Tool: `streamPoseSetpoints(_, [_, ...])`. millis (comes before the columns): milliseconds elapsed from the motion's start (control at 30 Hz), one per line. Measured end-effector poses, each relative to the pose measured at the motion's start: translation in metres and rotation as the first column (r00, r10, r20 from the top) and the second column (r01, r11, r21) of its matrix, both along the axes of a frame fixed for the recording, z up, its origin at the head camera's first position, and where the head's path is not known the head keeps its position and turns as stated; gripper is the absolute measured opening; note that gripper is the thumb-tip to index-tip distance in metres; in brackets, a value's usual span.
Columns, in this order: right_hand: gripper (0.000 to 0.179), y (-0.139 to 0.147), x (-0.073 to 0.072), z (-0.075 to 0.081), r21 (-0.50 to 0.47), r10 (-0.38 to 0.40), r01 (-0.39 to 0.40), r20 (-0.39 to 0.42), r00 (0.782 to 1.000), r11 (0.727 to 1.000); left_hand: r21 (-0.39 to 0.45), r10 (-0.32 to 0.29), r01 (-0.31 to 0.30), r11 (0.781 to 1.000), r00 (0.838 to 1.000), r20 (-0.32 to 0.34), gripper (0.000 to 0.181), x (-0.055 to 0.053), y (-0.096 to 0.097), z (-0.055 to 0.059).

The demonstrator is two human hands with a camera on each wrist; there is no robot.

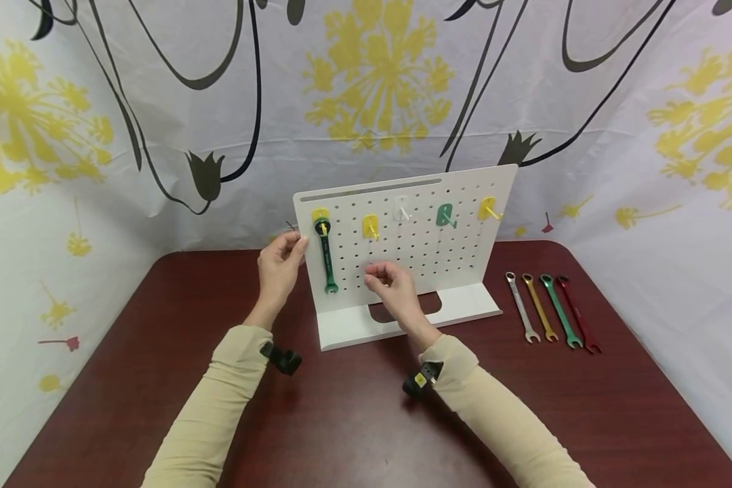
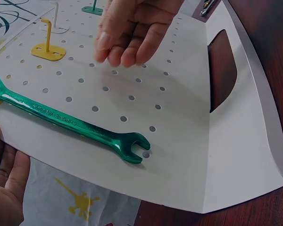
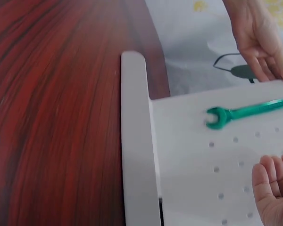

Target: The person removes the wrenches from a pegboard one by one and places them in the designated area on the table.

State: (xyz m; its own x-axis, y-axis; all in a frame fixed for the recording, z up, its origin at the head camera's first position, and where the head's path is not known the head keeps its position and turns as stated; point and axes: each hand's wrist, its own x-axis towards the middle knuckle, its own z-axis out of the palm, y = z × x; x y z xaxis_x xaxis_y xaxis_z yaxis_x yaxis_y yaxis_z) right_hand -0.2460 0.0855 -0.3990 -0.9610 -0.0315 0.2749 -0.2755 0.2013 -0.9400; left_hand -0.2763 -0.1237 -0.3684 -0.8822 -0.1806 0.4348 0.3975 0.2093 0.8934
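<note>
A white pegboard (image 1: 348, 261) stands on its base on the table. On its leftmost yellow hook a green combination wrench (image 1: 327, 261) hangs by the ring end, open jaw downward; the left wrist view shows lettering along the wrench's shank. My left hand (image 1: 277, 268) pinches the board's left edge beside that wrench, thumb at the front and fingers partly hidden behind. In front of the lower middle of the board is my right hand (image 1: 396, 291), its fingers loosely bent with nothing in them, as the left wrist view also shows.
More hooks line the board: yellow (image 1: 371, 227), clear (image 1: 402, 209), green (image 1: 444, 215) and yellow (image 1: 488, 209). Right of it lie silver (image 1: 522, 308), gold (image 1: 540, 308), green (image 1: 560, 310) and red (image 1: 579, 315) wrenches. A patterned cloth (image 1: 366, 156) hangs behind the table.
</note>
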Motion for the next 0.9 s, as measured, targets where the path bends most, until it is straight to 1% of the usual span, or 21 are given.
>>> streamPoseSetpoints(133, [0.016,-0.014,0.000,0.001,-0.007,-0.004,0.004,-0.014,1.000,1.000,-0.004,0.004,-0.004,1.000,1.000,0.000,0.023,0.000,0.000,0.000])
streamPoseSetpoints(267, [0.019,-0.027,-0.002,0.002,-0.041,0.013,-0.013,-0.018,1.000,0.999,0.002,0.003,-0.003,1.000,1.000,0.003,0.023,0.000,0.001,0.001])
streamPoseSetpoints(367, [0.023,-0.033,-0.003,0.001,-0.074,0.040,-0.042,-0.019,0.999,0.996,0.013,0.003,-0.003,1.000,1.000,-0.001,0.023,-0.001,0.001,0.000])
streamPoseSetpoints(400, [0.023,-0.035,-0.001,0.004,-0.083,0.049,-0.050,-0.014,0.999,0.995,0.013,0.004,-0.005,1.000,1.000,0.010,0.023,-0.001,0.001,0.001])
streamPoseSetpoints(433, [0.024,-0.037,0.001,0.007,-0.088,0.058,-0.059,-0.011,0.998,0.994,0.009,0.006,-0.006,1.000,1.000,0.015,0.023,0.003,0.002,0.004])
streamPoseSetpoints(600, [0.025,-0.044,-0.001,0.005,-0.088,0.048,-0.047,0.005,0.999,0.995,0.005,0.016,-0.017,1.000,0.999,0.044,0.023,0.002,0.003,0.005])
streamPoseSetpoints(633, [0.025,-0.046,-0.003,0.002,-0.086,0.042,-0.042,0.002,0.999,0.995,0.006,0.017,-0.017,1.000,0.999,0.035,0.023,0.002,0.003,0.005])
streamPoseSetpoints(667, [0.025,-0.047,-0.005,-0.002,-0.082,0.034,-0.035,-0.002,0.999,0.996,0.011,0.016,-0.016,1.000,0.999,0.030,0.024,-0.001,0.002,0.001])
streamPoseSetpoints(733, [0.023,-0.049,-0.005,-0.001,-0.083,0.035,-0.035,-0.008,0.999,0.996,0.024,0.007,-0.008,1.000,1.000,0.010,0.024,-0.001,0.001,0.000])
streamPoseSetpoints(900, [0.023,-0.052,-0.004,-0.001,-0.080,0.039,-0.041,-0.031,0.999,0.996,0.034,-0.005,0.005,0.999,1.000,-0.006,0.024,-0.002,0.001,-0.001])
